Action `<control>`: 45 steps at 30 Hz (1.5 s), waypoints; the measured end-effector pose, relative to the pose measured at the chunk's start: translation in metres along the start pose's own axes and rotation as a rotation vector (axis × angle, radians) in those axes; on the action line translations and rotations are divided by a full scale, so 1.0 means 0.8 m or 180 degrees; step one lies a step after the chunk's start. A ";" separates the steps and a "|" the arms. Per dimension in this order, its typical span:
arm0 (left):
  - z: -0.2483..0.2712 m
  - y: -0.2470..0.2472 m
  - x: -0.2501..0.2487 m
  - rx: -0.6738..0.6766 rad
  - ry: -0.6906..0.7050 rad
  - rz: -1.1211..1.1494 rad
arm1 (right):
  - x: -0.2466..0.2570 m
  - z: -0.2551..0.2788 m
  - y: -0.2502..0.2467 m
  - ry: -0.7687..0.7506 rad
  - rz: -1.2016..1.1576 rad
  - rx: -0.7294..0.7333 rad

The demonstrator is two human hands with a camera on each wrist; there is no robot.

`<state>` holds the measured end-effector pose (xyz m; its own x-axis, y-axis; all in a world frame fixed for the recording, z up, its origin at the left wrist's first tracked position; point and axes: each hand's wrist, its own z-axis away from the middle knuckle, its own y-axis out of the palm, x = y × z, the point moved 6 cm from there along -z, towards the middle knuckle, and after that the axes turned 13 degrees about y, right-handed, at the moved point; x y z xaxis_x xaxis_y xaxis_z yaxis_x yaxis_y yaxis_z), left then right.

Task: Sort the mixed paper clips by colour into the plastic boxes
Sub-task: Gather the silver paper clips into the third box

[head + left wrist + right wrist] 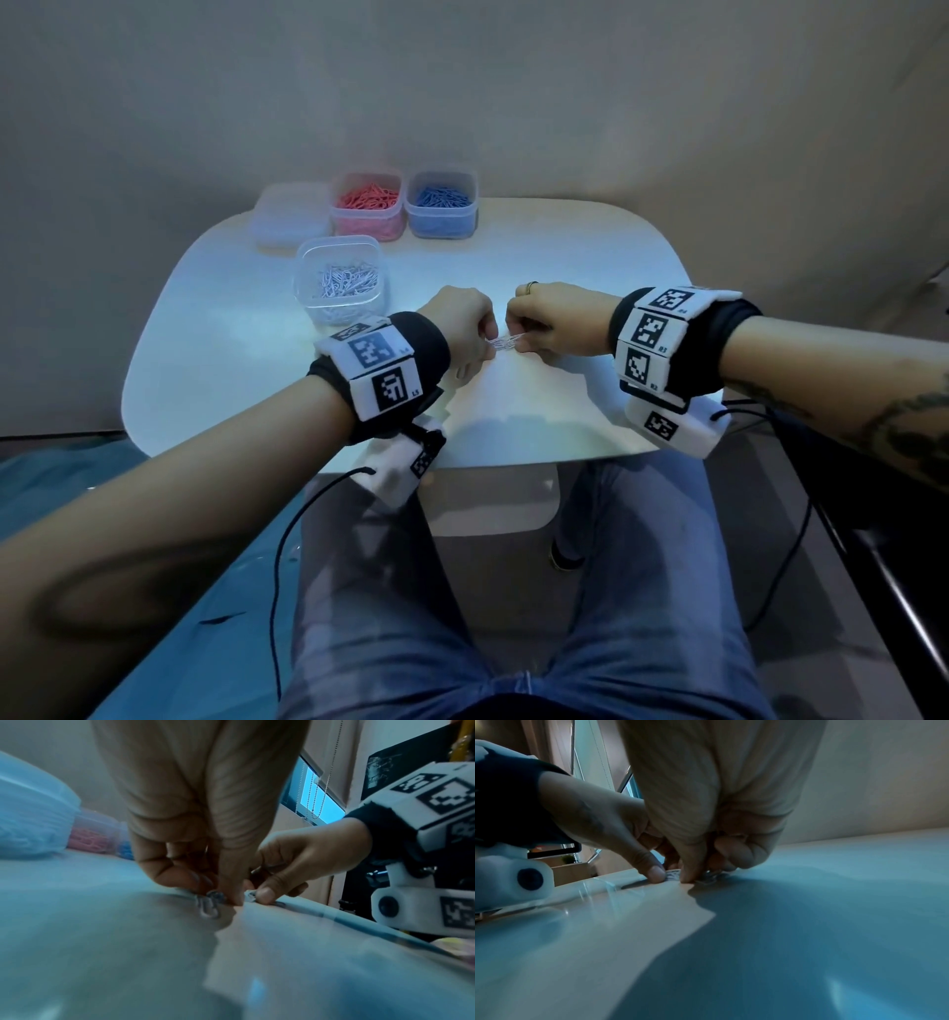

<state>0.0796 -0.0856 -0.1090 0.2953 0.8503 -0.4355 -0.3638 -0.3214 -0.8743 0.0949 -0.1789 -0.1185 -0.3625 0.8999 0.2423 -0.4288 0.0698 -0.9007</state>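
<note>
Both hands, left (458, 322) and right (554, 319), pinch white clips (506, 341) between them, fingertips on desk (565, 246).

"L5" on left wrist band (391, 391)

— From where is the table (590, 246) being viewed?

— It is being looked down on from head height, facing forward, with its whole top taken in. Close to its surface, it is being viewed by two wrist cameras: one is being aimed rightward along the left hand (205, 833), the other leftward along the right hand (721, 801).

— What is being shared?

— The spot near the table's front edge where both hands are meeting is being covered by all three.
</note>
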 end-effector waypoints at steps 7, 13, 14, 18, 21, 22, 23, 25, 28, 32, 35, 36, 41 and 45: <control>-0.002 0.000 -0.001 0.0095 -0.0022 -0.0187 | -0.001 0.009 -0.009 0.0088 0.0066 -0.0094; 0.002 -0.010 0.007 -0.0118 0.0163 -0.0031 | -0.004 0.013 -0.056 0.0216 -0.0752 -0.0230; 0.005 -0.011 0.008 -0.0158 0.0181 0.0098 | -0.001 0.012 -0.066 0.0227 -0.0911 -0.0325; 0.036 -0.041 0.026 -0.0542 0.0171 0.0715 | 0.048 -0.012 -0.096 0.0083 -0.1473 -0.0503; 0.075 -0.076 0.063 -0.0833 -0.0020 0.1237 | 0.101 -0.045 -0.098 -0.0019 -0.1331 -0.0424; 0.088 -0.089 0.080 -0.0955 -0.0138 0.1312 | 0.116 -0.056 -0.094 -0.0035 -0.1245 -0.0373; 0.099 -0.101 0.096 -0.1084 -0.0257 0.1312 | 0.131 -0.065 -0.089 -0.0053 -0.1191 -0.0301; 0.113 -0.119 0.124 -0.1302 -0.0458 0.1158 | 0.156 -0.079 -0.078 -0.0107 -0.1127 -0.0148; 0.107 -0.128 0.135 -0.1377 -0.0608 0.0935 | 0.172 -0.086 -0.072 -0.0111 -0.0938 -0.0198; 0.072 -0.125 0.118 -0.1204 -0.0608 0.0227 | 0.134 -0.076 -0.098 0.0121 -0.1254 -0.0617; 0.051 -0.117 0.115 -0.0822 -0.0687 -0.0333 | 0.080 -0.057 -0.106 0.0365 -0.1836 -0.0644; 0.047 -0.113 0.115 -0.0644 -0.0738 -0.0469 | 0.063 -0.048 -0.107 0.0429 -0.1986 -0.0630; 0.048 -0.117 0.112 -0.0636 -0.0798 -0.0573 | -0.009 -0.002 -0.083 0.0780 -0.1701 -0.0302; 0.052 -0.111 0.060 -0.1203 -0.0127 -0.0581 | -0.025 0.019 -0.028 0.0975 -0.0435 0.0167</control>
<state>0.0895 0.0010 -0.0436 0.2878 0.9206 -0.2639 0.0432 -0.2878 -0.9567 0.0988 -0.2048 -0.0975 -0.0368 0.9718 0.2329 -0.5012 0.1837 -0.8456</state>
